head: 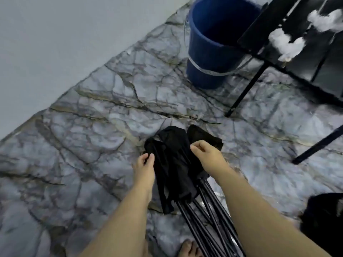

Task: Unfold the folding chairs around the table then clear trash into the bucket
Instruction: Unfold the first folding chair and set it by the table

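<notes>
A folded black chair (176, 164), fabric bunched over thin black rods, stands on the marble floor in front of me. My left hand (144, 167) pinches the fabric on its left side. My right hand (207, 156) grips the fabric on its right side. A blue bucket (213, 47) with a wire handle stands on the floor at the upper middle, beside the black table (263, 32). White crumpled trash (285, 43) lies on the table top, with another white piece (326, 21) further back.
A grey wall (65, 43) runs along the upper left. Black table legs (245, 89) slant down to the floor at right. Another dark fabric object (324, 223) sits at the lower right edge. My bare toes (189, 249) show at the bottom.
</notes>
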{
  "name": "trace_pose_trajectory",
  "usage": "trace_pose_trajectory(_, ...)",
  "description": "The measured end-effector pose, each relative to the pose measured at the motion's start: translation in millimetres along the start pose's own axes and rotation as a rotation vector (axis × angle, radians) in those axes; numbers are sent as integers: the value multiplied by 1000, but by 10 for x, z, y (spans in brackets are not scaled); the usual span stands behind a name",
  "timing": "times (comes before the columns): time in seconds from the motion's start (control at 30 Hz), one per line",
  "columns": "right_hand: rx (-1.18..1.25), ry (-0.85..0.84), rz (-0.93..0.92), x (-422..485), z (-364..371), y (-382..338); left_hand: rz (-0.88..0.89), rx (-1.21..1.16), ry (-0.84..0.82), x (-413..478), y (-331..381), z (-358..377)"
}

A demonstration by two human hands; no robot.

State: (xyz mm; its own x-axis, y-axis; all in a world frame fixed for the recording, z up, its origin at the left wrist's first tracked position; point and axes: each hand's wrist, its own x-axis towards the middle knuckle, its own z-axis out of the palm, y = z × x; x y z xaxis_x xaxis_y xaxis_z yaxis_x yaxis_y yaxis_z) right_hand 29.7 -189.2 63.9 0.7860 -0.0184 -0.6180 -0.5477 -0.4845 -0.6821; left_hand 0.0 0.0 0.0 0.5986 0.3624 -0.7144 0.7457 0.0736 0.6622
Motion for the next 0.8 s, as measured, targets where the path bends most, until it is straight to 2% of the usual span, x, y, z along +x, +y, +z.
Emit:
trace_pose_trajectory(0.07, -37, -3, -41, 284, 161, 139, 18, -9, 29, 281, -158, 152)
trace_pose_trajectory(0.2, -44, -76, -48, 854, 432, 345, -41, -183, 51, 770, -430, 453)
trace_pose_trajectory(0.3, -18, -63, -98, 1170, 555, 401, 85, -184, 108, 982, -581, 524)
trace_pose_trajectory(0.4, -87, -14, -189, 1381, 652, 431, 251, -177, 53, 1056, -629, 527)
trace_pose_trajectory(0.53, -236, -20, -282, 1553, 823, 432, 329, -183, -17, 1078, -638, 505)
trace_pose_trajectory(0.63, -159, -57, -280, 1615, 889, 363, 358, -222, -60, 1087, -610, 439)
trace_pose_trajectory(0.8, -25, -129, -235, 1688, 855, 296, 297, -261, -175, 1181, -605, 297)
